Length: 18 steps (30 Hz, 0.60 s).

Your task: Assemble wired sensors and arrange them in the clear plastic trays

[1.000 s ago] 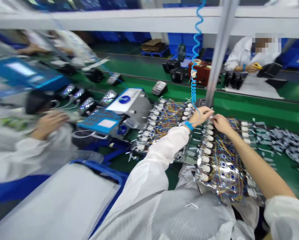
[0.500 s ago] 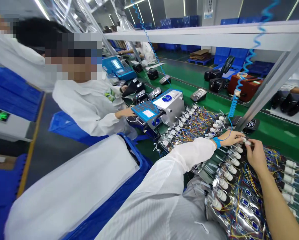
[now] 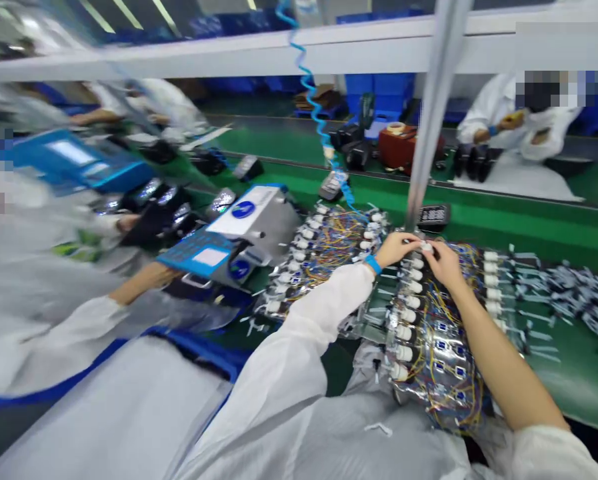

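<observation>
My left hand (image 3: 396, 249), with a blue band at its wrist, is closed at the far end of a row of white cylindrical parts. Its fingertips pinch a small white cylindrical part (image 3: 426, 247). From the other side, my right hand (image 3: 447, 263) has its thumb and fingers closed on the same part. Below them lies a silvery, film-covered panel (image 3: 431, 393) with white cylinders along both sides. Colored wires (image 3: 431, 313) and small blue boards (image 3: 442, 345) cover its middle. The fingertips partly hide the held part.
A second wired batch (image 3: 329, 243) lies to the left, beside a silver and blue machine (image 3: 273, 220). A metal post (image 3: 431, 113) rises behind my hands, and a blue coiled cord (image 3: 311, 87) hangs nearby. Many pale strips (image 3: 579, 293) are piled right. A co-worker's arm (image 3: 139, 283) reaches in at left.
The view has swung to the right, so the scene sits further left and the pile of strips shows. Both my hands remain together at the white part.
</observation>
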{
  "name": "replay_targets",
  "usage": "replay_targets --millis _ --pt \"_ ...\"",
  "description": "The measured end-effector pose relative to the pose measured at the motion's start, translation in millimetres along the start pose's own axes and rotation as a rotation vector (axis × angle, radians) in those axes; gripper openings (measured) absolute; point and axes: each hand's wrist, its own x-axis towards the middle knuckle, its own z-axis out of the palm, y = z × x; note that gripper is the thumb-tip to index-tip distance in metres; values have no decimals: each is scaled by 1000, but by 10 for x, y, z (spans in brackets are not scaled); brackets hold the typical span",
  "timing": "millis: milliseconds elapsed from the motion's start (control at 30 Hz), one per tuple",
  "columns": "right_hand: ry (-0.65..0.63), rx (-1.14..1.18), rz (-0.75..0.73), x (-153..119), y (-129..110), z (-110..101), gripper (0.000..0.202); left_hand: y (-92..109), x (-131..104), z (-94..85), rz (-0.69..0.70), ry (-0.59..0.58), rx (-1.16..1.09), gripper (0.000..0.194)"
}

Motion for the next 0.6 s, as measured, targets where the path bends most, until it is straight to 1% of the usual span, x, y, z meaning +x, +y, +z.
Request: replay_targets --millis 167,433,600 --pt "20 9 45 -31 43 57 42 -82 1 4 10 -34 -49 28" --pt "-8 79 10 -55 0 65 42 -98 -29 29 18 -56 -80 27" --pt "0 96 6 -58 -8 75 42 -95 -24 51 -2 -41 -93 25"
